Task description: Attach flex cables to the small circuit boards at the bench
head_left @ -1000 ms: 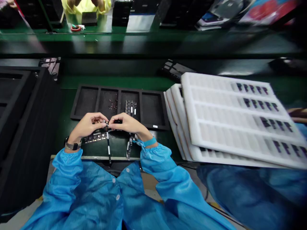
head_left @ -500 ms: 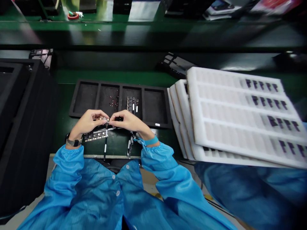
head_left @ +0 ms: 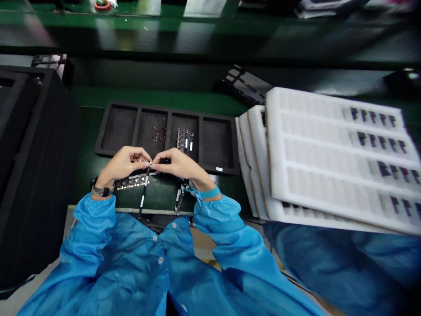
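L hand (head_left: 123, 163) + R hand (head_left: 179, 164) both pinch top end of flex strip (head_left: 144, 195). Looks v. light, floppy, prob. fragile; hold by edges nr connector, not mid-strip.

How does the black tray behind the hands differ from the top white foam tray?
The black tray is dark, lies alone and has four wide compartments; the white foam tray is pale, tops a stack and has long rows of small slots. Both hold small parts.
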The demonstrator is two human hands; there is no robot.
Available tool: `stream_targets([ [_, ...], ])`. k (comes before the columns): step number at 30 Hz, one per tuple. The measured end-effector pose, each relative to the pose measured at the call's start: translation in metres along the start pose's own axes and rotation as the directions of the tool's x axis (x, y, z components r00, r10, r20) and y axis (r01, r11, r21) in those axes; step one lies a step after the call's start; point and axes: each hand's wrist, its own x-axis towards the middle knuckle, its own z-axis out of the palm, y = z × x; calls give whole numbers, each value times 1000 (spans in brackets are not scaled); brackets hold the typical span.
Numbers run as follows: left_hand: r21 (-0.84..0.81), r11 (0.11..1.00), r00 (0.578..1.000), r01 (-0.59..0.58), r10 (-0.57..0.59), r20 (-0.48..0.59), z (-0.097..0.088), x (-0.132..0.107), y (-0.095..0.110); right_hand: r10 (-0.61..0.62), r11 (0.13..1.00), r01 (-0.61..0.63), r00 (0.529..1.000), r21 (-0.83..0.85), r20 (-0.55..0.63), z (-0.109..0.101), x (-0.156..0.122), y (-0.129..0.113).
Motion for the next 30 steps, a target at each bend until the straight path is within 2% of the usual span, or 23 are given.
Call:
stream_targets([
  [8, -56, 998, 1000, 26, -26, 7, 2, 0, -2, 71, 995, -71, 997, 69, 7, 1, -2, 0],
  [19, -159, 987, 999, 35, -34, 9, 4, -1, 0, 94, 988, -95, 996, 120, 9, 5, -4, -4],
  [23, -188, 982, 1000, 25, -25, 4, 2, -3, 2, 60, 983, -49, 997, 179, -53, 6, -6, -8],
  [30, -221, 975, 999, 34, -42, -32, -5, -4, 1, 1, 998, 10, 983, 59, -184, 10, -2, -8],
])
